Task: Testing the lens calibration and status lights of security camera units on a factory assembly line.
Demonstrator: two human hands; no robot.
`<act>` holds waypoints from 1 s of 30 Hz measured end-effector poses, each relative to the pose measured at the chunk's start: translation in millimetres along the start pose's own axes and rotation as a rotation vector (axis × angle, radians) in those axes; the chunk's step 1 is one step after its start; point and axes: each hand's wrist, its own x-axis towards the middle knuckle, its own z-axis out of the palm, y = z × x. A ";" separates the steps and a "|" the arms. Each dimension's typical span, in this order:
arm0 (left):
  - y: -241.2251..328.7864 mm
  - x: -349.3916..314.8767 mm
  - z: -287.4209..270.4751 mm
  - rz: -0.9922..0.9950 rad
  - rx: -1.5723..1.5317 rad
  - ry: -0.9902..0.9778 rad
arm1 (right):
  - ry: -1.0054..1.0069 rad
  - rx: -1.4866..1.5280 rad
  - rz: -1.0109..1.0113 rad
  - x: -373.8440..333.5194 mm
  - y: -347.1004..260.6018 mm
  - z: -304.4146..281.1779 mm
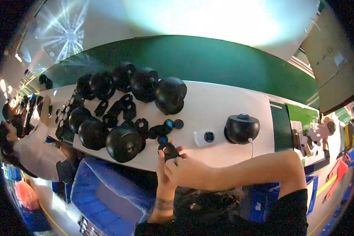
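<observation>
Close to the table's front edge, my left hand (163, 173) grips a small black plate with a round hole (169, 150), its thumb up along one side. My right hand (188, 172) reaches across from the right, fingers curled on the same plate's near end and partly hiding it. Just beyond lie small round lens pieces (168, 124), some with bluish glass, and black discs (178, 124). To the right, a black ring with a lens (209, 136) rests on a white block (199, 139). Further right stands a round black housing (242, 129) with a white cable.
Several black ball-shaped housings (171, 94) crowd the white table's left half, with black holed plates (129, 110) among them. A blue bin with a plastic liner (86, 188) stands below at left. A co-worker (37, 145) sits at far left. A green panel (224, 67) runs behind the table.
</observation>
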 end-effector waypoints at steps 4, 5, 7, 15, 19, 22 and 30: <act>-7.9 2.6 4.5 0.173 0.057 0.411 | -0.338 0.406 0.314 11.9 58.2 -6.6; -5.4 -0.4 -3.7 0.150 0.167 0.315 | -0.317 0.442 0.325 14.9 79.7 -3.1; -6.9 9.5 4.7 0.140 0.139 0.354 | -0.237 0.318 0.613 11.6 110.0 37.3; -0.2 -8.5 15.6 0.080 -0.108 0.063 | -0.411 0.347 0.676 41.5 126.8 21.8; -3.2 -8.3 13.4 0.049 -0.206 0.010 | -0.378 0.312 0.631 34.9 125.9 34.3; -5.3 -8.6 16.9 0.043 -0.253 -0.028 | -0.198 0.403 0.555 19.9 120.3 19.9; -28.6 -10.4 39.1 -0.097 -0.147 0.070 | 0.065 0.936 0.522 -31.6 60.4 -79.9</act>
